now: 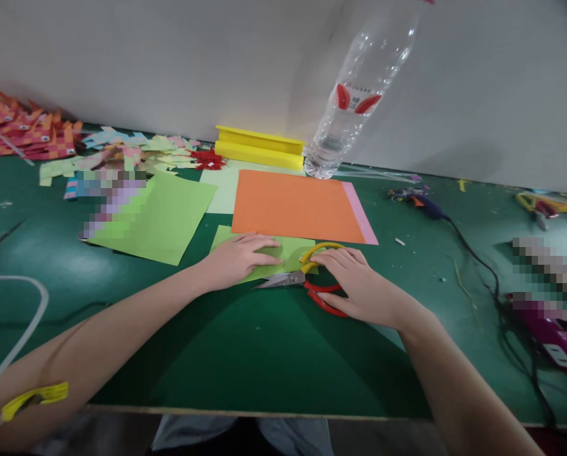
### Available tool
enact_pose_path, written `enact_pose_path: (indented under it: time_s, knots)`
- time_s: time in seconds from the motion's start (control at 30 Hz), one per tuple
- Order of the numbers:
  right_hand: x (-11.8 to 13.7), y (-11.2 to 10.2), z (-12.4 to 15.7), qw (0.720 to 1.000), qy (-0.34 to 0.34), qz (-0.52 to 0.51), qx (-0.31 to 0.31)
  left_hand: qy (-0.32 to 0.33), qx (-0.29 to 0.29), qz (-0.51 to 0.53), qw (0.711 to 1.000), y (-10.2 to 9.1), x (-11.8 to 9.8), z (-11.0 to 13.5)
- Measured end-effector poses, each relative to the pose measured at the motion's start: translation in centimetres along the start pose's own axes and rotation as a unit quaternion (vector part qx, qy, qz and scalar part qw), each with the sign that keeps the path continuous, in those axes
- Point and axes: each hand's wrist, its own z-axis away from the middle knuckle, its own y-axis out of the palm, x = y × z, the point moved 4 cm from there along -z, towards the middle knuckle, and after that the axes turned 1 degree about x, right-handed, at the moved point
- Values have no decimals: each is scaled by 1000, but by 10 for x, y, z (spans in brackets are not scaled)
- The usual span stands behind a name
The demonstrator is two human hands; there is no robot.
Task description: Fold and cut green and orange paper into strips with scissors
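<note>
My left hand [243,258] lies on a light green paper piece [290,250], fingers stretched out and spread, holding nothing. In my right hand [352,282] is a pair of scissors [293,279] with one yellow and one red handle. The thumb is at the red handle and the fingers are at the yellow one. The blades point left, slightly parted, along the near edge of the green piece. Just beyond both hands lies an orange sheet [295,206], with a pink sheet [361,213] showing under its right edge.
A larger green sheet [162,218] lies left. Behind stand a clear plastic bottle [354,95] and a folded yellow strip [259,149] against the wall. Paper scraps [136,149] and orange woven paper pieces [31,130] fill the back left. A glue gun [428,206] and its cable lie right.
</note>
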Motion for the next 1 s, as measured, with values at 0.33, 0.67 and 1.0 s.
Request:
enact_pose_path:
  time_s: [0.33,0.67,1.0]
  knots:
    - [5,-2,0,1000,-11,-12,10,-4,7,7,1000,-1,1,0]
    - [7,-8,3,1000,-7,-25,10,1,3,7,1000,-1,0,1]
    - [1,-9,6,1000,-1,-19,-4,-9,4,6,1000,1,1,3]
